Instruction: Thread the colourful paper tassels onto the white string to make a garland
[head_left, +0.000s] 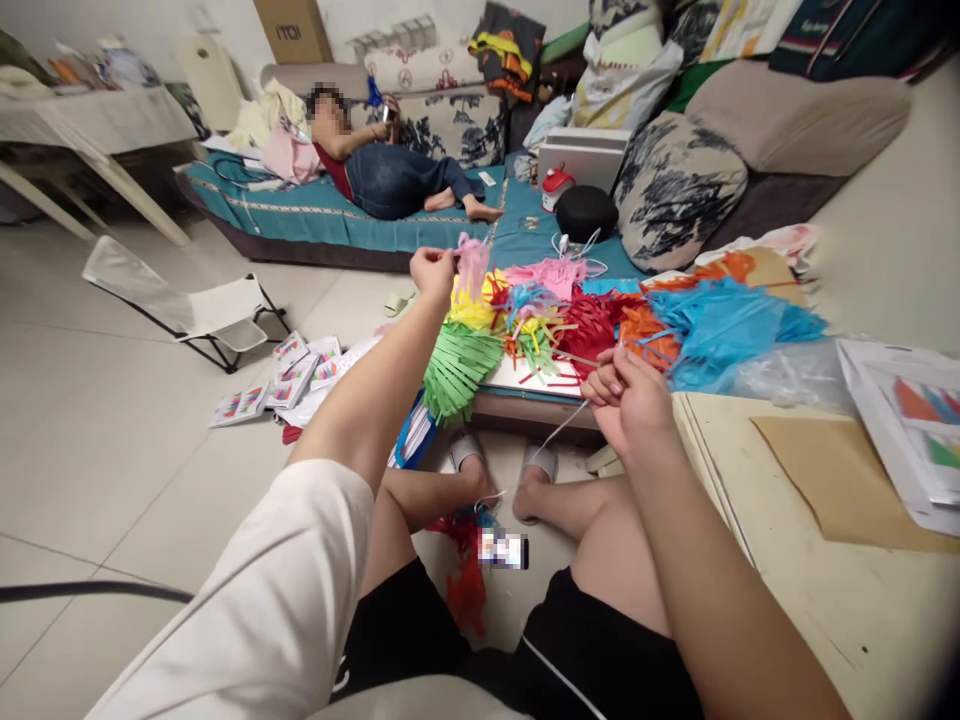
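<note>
Head view: at frame centre, the left hand (433,270) is raised with arm outstretched, its fingertips pinched on the top of a pink fringe (472,262). Below that strip a garland (469,340) of yellow and green paper tassels hangs down, its long axis running roughly vertical from the pinch toward the floor.

Lower and to the right, the right hand (628,397) is closed in a loose fist around a thin white string (551,437), which slants down-left from the fist toward the feet.

The garland lies up and to the left of the right hand; the left hand is plainly the nearer, already touching it.

Behind both hands, a pile (675,320) of red, orange and blue fringes covers a low table (825,590). In the upper left, another person (390,170) reclines on a sofa (300,220).
</note>
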